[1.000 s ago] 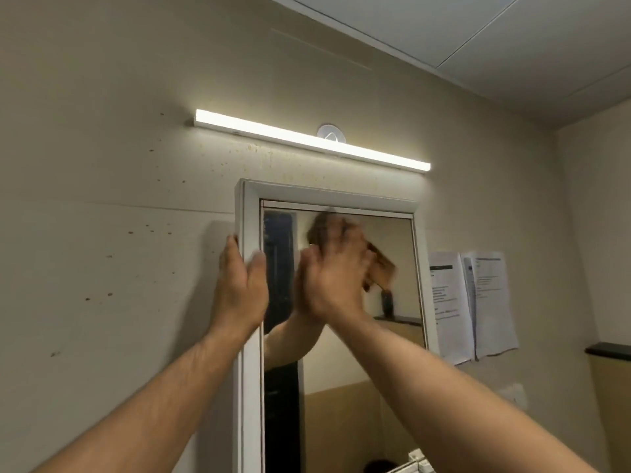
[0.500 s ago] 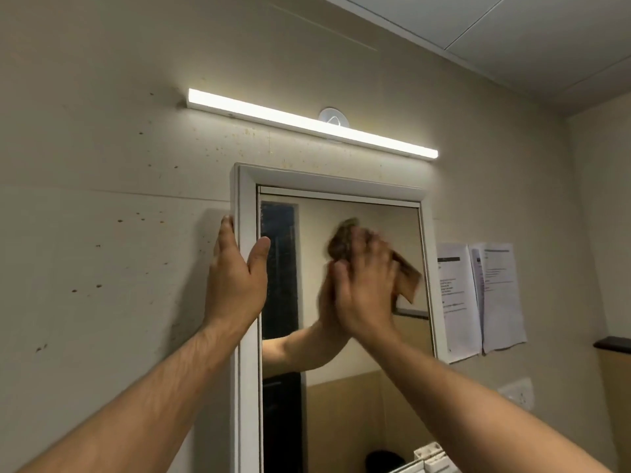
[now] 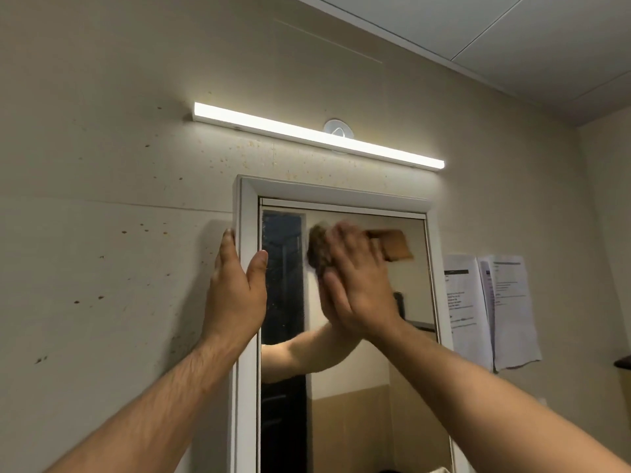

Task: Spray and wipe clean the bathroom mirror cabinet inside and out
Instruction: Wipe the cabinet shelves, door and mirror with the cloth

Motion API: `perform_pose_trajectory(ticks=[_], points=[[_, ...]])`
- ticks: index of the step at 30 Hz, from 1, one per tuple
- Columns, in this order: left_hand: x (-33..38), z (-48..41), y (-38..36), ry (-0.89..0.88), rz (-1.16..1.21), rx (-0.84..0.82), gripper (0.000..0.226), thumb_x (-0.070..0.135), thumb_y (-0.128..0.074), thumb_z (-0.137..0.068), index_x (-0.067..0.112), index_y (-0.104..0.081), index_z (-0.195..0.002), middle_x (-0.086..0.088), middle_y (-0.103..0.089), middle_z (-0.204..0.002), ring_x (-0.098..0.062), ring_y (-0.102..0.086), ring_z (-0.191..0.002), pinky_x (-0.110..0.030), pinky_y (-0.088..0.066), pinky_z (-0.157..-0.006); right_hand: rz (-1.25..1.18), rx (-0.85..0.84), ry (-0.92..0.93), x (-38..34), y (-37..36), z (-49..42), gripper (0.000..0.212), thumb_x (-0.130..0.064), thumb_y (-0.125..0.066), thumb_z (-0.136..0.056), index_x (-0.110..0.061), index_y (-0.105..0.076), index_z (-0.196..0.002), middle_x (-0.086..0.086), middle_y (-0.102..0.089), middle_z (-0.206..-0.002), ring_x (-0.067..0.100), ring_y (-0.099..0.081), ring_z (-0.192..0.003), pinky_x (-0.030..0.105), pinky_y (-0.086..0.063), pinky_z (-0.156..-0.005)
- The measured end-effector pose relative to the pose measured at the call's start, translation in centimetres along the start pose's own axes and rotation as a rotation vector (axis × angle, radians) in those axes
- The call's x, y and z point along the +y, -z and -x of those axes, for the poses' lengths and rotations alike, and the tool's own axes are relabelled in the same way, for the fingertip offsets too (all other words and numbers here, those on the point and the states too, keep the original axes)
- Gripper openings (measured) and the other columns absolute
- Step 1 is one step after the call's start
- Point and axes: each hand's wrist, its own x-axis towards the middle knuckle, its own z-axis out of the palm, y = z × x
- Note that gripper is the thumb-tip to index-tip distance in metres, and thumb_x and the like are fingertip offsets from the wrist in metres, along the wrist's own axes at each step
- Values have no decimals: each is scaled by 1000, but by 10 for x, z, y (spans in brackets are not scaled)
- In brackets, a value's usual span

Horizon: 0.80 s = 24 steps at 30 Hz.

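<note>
Bracing the white cabinet (image 3: pixel 247 387) at its left edge, the left hand (image 3: pixel 235 295) lay with straight fingers along the cabinet's side and the thumb across the front of the frame; it was relaxed and flat, not clenched. The right hand (image 3: pixel 358 285) pressed a brown cloth (image 3: pixel 317 247) against the upper part of the mirror (image 3: pixel 358 421), its fingers apparently spread flat over the cloth, not gripping it. The cabinet hung on the far wall (image 3: pixel 102 233), just below a lit light bar (image 3: pixel 317 136), with its door seemingly closed.

Several things could have gone wrong from there. A cloth held only by flat pressure might have slipped and dropped if the hand lifted even slightly. A hard push near the right side could have rocked the door, which was probably why the other hand steadied the frame. A wide stroke to the right might have caught the papers (image 3: pixel 491 308) stuck up just beside the cabinet. The speckled strip of glass beside the left thumb looked easy to miss.

Much was hard to read. The cloth and right fingers were blurred, so the hold was uncertain. A tan shape right of the hand may have been the cloth's reflection; I could not tell. The cabinet's inside was hidden, its lower part was cut off, and no spray bottle showed.
</note>
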Motion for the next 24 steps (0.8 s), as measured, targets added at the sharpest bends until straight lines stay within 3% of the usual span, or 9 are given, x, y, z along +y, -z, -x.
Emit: perform_pose_trajectory(ticks=[2, 3, 7, 10, 12, 15, 17, 21, 24], points=[[0, 0, 0, -4, 6, -5, 73, 54, -39, -100, 28, -8, -160, 2, -17, -167, -24, -23, -151, -30, -23, -108, 71, -131, 342, 39, 10, 6, 64, -50, -31, -106, -35, -11, -165, -6, -1, -174, 19, -1, -160, 44, -3, -128], [1, 0, 0, -3, 7, -8, 73, 53, -40, -100, 28, -8, -160, 2, -16, -167, -24, -22, -151, -30, -23, -108, 76, -128, 296, 57, 14, 5, 65, -51, -32, -105, -37, -11, -165, -8, -1, -174, 18, -2, -160, 46, -7, -128], [4, 1, -1, 11, -5, 12, 71, 50, -40, -101, 26, -8, -160, 1, -16, -167, -26, -23, -152, -30, -24, -107, 49, 127, -583, 73, 11, -15, 63, -55, -24, -103, -36, -15, -163, -3, -16, -172, 23, -11, -159, 62, -13, -124], [5, 1, -1, 7, -18, 8, 72, 51, -39, -101, 25, -9, -160, 0, -17, -167, -26, -24, -151, -30, -24, -106, 4, 190, -869, 41, 3, -43, 69, -59, -14, -101, -32, -7, -163, 5, -13, -173, 31, -7, -159, 66, -5, -123], [5, 2, -1, 15, -13, 10, 72, 53, -37, -100, 26, -8, -160, 1, -16, -167, -25, -23, -152, -30, -24, -107, -34, 163, -736, 18, 0, -46, 68, -62, -13, -102, -36, 2, -163, 3, -5, -174, 30, -4, -159, 63, -2, -125], [3, 2, -1, 1, 10, 11, 73, 57, -33, -98, 26, -10, -160, 3, -18, -167, -21, -22, -151, -27, -21, -108, -91, 71, -254, -33, -4, -38, 65, -63, -17, -104, -46, 8, -162, -7, 10, -173, 23, 11, -159, 55, 8, -125], [0, 1, 1, -8, 99, 4, 71, 60, -28, -98, 29, -15, -160, 3, -26, -165, -17, -28, -149, -28, -26, -114, -69, 2, 72, -68, -14, -30, 62, -57, -21, -106, -43, -2, -164, -5, 7, -174, 22, 10, -160, 59, 4, -125], [-6, 0, 2, 11, 214, -25, 56, 53, -24, -105, 35, -20, -158, 5, -33, -161, -13, -33, -147, -43, -36, -118, -33, -73, 281, -68, -7, -25, 61, -47, -27, -108, -29, -15, -165, 2, -2, -174, 24, 5, -160, 62, -8, -124], [-7, 2, 2, 23, 203, 11, 52, 44, -26, -107, 34, -20, -158, 5, -29, -163, -10, -29, -146, -25, -32, -113, -14, -144, 408, -47, 2, -1, 62, -47, -28, -109, -26, -16, -165, 6, -4, -174, 29, 4, -160, 60, -10, -125]])
